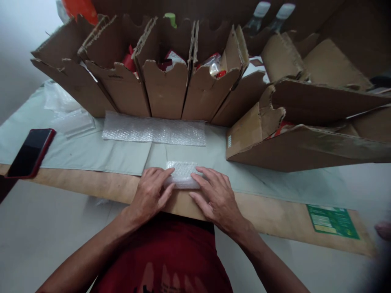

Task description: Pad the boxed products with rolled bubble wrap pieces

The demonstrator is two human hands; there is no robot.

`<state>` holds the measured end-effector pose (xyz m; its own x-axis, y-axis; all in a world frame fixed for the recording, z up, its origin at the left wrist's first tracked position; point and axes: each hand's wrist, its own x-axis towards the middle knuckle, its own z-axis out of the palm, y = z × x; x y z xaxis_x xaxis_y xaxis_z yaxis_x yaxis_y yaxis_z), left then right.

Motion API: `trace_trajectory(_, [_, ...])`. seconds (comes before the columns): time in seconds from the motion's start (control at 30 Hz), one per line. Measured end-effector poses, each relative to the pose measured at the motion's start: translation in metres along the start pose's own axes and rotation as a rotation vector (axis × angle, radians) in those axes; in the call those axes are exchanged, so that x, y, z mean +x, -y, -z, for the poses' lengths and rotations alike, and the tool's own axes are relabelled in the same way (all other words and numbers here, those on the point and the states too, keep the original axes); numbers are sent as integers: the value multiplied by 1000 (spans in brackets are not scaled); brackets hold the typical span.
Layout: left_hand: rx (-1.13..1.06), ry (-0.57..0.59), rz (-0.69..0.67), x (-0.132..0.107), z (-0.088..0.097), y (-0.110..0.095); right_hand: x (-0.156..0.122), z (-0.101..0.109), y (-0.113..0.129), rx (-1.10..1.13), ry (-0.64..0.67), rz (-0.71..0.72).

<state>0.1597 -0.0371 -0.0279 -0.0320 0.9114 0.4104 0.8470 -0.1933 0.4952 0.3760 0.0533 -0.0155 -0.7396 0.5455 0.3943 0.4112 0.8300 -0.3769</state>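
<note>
A short piece of bubble wrap (183,175), folded or rolled along its near side, lies at the table's front edge. My left hand (152,189) grips its left end, fingertips on top and thumb at the near side. At the right end, my right hand (215,193) has its fingers bent over the wrap, with the thumb lower and nearer to me. Whether anything is inside the wrap I cannot tell. Just beyond lies a longer flat strip of bubble wrap (154,130).
Open cardboard bins (166,91) with small packaged items line the back. Another cardboard box (305,146) juts forward at right. A phone (30,152) in a red case lies at left, near more bubble wrap (77,122). Two bottles (281,16) stand behind.
</note>
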Motion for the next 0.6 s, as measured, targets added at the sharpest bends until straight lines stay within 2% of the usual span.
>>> trace_trajectory(0.1, [107,-31,35,9,-8,9,9,-6,1,-121,53,69])
trace_trajectory(0.17, [116,-93,65,10,-8,11,15,-12,-1,-148,104,76])
trace_trajectory(0.27, [-11,-199,149,2,0,3,22,-19,-7,-89,78,36])
trace_trajectory(0.33, [-163,-208,243,-8,8,-7,23,-22,-11,-9,10,-3])
trace_trajectory(0.47, [-510,-74,469,-22,15,-25,22,-19,-13,122,-100,-112])
trace_trajectory(0.6, [-859,86,682,-19,4,-31,19,-13,-7,202,-146,-159])
